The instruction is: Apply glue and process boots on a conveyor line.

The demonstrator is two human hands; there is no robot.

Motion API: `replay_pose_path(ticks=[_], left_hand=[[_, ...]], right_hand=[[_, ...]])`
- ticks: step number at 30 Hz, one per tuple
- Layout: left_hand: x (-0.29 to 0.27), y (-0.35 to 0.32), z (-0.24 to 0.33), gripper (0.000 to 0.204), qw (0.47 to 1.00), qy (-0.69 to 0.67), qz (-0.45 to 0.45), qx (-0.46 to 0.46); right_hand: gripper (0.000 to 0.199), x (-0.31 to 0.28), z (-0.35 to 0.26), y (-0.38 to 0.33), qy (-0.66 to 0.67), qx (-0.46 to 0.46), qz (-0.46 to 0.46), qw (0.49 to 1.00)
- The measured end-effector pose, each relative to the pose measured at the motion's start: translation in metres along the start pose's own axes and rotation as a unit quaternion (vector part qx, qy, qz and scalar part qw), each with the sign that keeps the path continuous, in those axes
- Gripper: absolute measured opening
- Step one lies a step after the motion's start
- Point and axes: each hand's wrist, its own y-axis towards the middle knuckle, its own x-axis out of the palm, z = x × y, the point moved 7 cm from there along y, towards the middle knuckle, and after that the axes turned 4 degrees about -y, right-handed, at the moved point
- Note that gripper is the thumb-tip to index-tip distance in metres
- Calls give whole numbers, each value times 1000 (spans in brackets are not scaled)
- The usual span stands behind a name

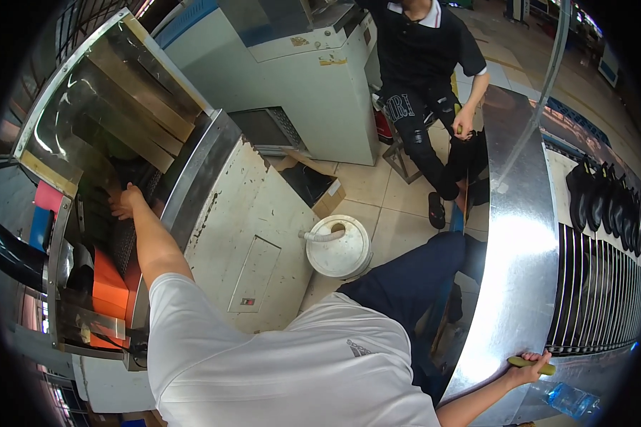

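— Where is your one view looking from?
— From your head, facing steeply down over your white-shirted shoulders. Your left hand (123,201) reaches far left into the metal machine (214,206); your right hand (528,366) sits near right on the steel conveyor (513,270).
— How near?
— Close; the fisheye bends every edge toward the rim.

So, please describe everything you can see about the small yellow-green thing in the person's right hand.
The yellow-green thing is small, long and slim, smooth-looking, perhaps plastic; its kind cannot be told. It lies nearly level, with the right hand closed around its middle, so both ends stick out past the fingers. It rests at the lower edge of the shiny curved metal panel, beside the dark roller conveyor. A clear plastic bottle lies just below it.
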Motion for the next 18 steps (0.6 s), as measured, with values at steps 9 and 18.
replay_pose_path(ticks=[9, 18], left_hand=[[-134, -385, 146, 44, 750, -402, -60, 522], [-325, -859, 106, 31, 145, -469, -626, 606]], right_hand=[[28, -20, 3, 1, 50, -45, 39, 997], [27, 21, -27, -19, 22, 14, 42, 999]])
